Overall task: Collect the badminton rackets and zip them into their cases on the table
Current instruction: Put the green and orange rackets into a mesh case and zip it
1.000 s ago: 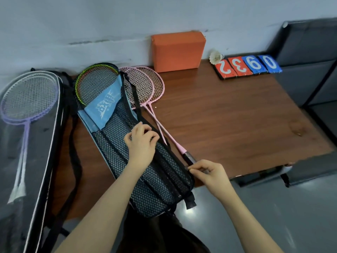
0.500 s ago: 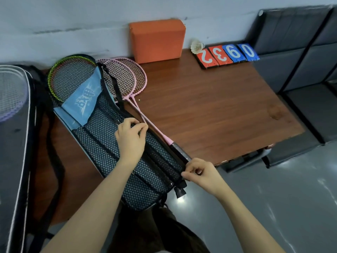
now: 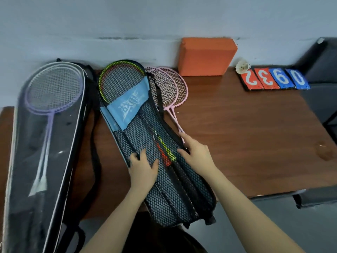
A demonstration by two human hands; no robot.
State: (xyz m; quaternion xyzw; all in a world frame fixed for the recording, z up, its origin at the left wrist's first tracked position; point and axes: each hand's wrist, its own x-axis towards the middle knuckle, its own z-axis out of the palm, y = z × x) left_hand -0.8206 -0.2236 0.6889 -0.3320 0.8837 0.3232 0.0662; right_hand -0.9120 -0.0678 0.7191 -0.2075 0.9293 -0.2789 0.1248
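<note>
You see two pink rackets (image 3: 169, 86), two lilac rackets (image 3: 54, 88), four number cards (image 3: 275, 79) reading 2, 3, 9, 0. Your left hand (image 3: 143, 168) lies flat on the mesh case (image 3: 164, 179); your right hand (image 3: 196, 154) pinches its edge.

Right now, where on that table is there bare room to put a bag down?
The widest bare patch of the table lies right of the pink rackets, in front of the orange block and score cards. The left half is crowded: the clear case, the mesh case and both hands.
</note>
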